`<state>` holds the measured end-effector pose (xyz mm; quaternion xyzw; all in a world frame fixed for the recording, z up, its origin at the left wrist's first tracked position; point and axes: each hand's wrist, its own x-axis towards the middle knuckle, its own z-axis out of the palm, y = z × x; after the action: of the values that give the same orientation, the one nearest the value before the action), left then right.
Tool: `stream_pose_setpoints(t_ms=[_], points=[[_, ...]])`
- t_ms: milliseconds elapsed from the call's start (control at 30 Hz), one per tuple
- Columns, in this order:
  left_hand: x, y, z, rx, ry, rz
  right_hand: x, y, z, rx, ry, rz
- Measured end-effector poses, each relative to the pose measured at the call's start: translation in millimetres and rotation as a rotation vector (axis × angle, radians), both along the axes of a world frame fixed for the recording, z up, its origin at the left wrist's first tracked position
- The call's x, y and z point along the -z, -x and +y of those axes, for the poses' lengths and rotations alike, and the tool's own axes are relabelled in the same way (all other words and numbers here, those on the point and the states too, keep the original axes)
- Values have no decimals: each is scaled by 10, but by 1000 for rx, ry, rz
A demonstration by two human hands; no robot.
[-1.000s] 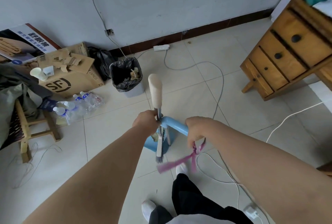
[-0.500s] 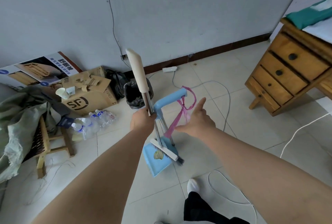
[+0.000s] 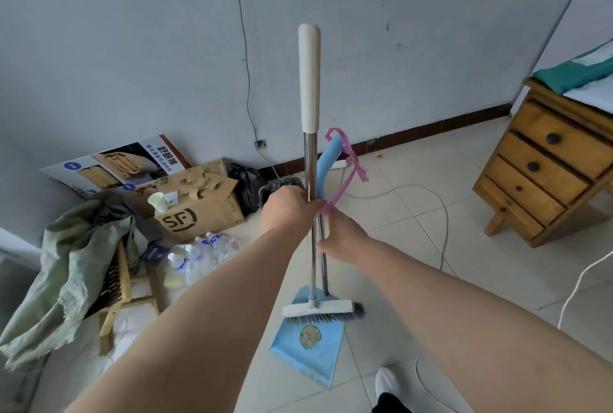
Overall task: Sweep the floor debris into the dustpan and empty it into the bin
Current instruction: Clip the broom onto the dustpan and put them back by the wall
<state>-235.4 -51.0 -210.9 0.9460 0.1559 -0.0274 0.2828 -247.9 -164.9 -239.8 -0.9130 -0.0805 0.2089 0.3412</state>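
Note:
My left hand [image 3: 288,210] grips the metal pole of the broom [image 3: 309,120], which stands upright with its white head and dark bristles [image 3: 320,310] low over the pan. Beside it stands the blue dustpan [image 3: 306,346], a pale scrap lying in its tray. My right hand [image 3: 341,237] holds the dustpan's thin pole just below my left hand. A pink ribbon [image 3: 348,167] hangs from the dustpan's curved blue handle [image 3: 326,164]. The bin [image 3: 270,188], lined with a black bag, sits by the wall, mostly hidden behind my left hand.
A cardboard box [image 3: 195,203] with scraps and a paper cup, plastic bottles [image 3: 202,251], a green sack [image 3: 73,266] and a wooden rack [image 3: 126,286] crowd the left. A wooden drawer chest [image 3: 547,174] stands at right. Cables [image 3: 434,213] trail over the tiled floor. My shoe [image 3: 389,382] is at the bottom.
The broom swung upright from a left tilt. My right hand, open half a second ago, closed on the dustpan pole. The view tilted up toward the wall.

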Motion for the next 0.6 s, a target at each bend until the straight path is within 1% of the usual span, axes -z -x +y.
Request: stream_pose_setpoints(t_ms=[100, 200, 267, 400, 500, 600], points=[[-143, 10, 51, 23, 1, -7, -57, 12, 57, 42, -72, -28], [-234, 4, 94, 83, 23, -19, -81, 4, 78, 125, -213, -71], [-273, -4, 116, 122, 80, -23, -105, 11, 76, 158, -292, -117], [-343, -42, 43, 190, 166, -31, -174, 6, 48, 203, -377, -225], [-380, -143, -103, 241, 198, 3, -107, -127, -18, 284, -364, -251], [-346, -334, -204, 250, 199, 31, 17, -348, -197, 312, -292, -196]])
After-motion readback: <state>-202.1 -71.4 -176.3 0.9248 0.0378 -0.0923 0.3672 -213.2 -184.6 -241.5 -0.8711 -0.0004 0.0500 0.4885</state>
